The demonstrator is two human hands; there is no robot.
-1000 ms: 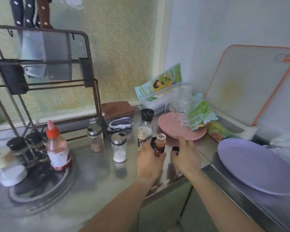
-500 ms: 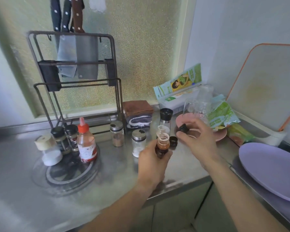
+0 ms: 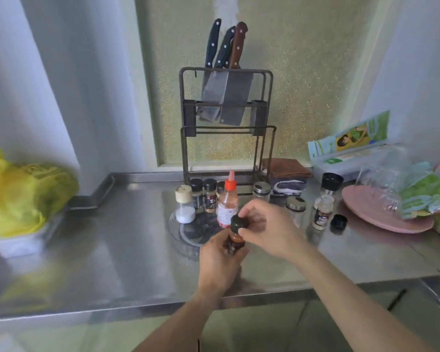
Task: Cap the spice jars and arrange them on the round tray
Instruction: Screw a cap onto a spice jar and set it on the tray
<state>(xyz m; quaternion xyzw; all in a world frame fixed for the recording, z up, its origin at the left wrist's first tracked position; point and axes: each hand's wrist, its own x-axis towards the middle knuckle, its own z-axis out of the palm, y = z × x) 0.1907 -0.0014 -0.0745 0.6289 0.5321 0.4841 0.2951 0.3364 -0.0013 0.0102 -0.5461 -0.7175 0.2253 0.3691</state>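
A black cap (image 3: 238,222) sat on the neck of a small brown spice jar (image 3: 235,241) held above the near edge of the steel counter (image 3: 127,240), where half a second before the jar had stood open in the left hand (image 3: 220,260) and the cap was only being brought across from the right. The left hand was wrapped tight round the jar's body, and the right hand (image 3: 266,231) had its thumb and fingertips pinched together on the cap; whether the cap was screwed home or merely seated could not be told. The jar hung just in front of the round tray (image 3: 188,240), which lay left of centre and already carried a white-filled shaker (image 3: 184,204), 2 dark-capped jars (image 3: 203,196) and a red-topped sauce bottle (image 3: 228,201). To the right, off the tray, stood 2 metal-lidded jars (image 3: 295,208), a black-topped grinder (image 3: 331,182) and 1 uncapped jar (image 3: 322,212), with a loose black cap (image 3: 338,221) lying just beside it near a pink plate (image 3: 381,219). A knife rack (image 3: 226,118) stood at the far wall. By this reading the capping of the held jar was nearly done, leaving its placing on the tray and 1 more jar to close.
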